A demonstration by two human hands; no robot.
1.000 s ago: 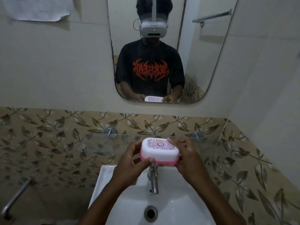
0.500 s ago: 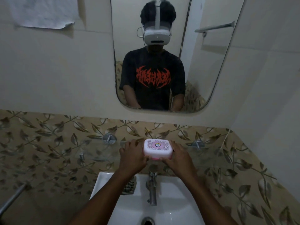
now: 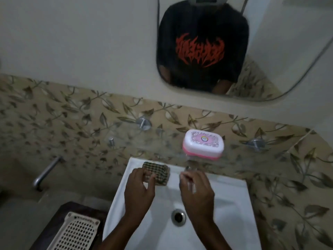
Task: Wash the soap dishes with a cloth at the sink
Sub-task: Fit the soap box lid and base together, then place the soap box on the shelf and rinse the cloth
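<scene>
Though near, dish (image 3: 203, 145) beyond right hand (image 3: 196, 191)

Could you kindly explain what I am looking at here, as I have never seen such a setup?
There is no machine: a person wears a camera on the head, so this single view looks down at their own hands. The mirror shows their reflection. Below is a white sink. A closed pink-and-white soap dish stands on the glass shelf above it, held by nobody. The left hand touches a checked cloth on the sink's back rim; the right hand is at the tap, mostly covering it. Blur hides whether either hand grips anything.
</scene>
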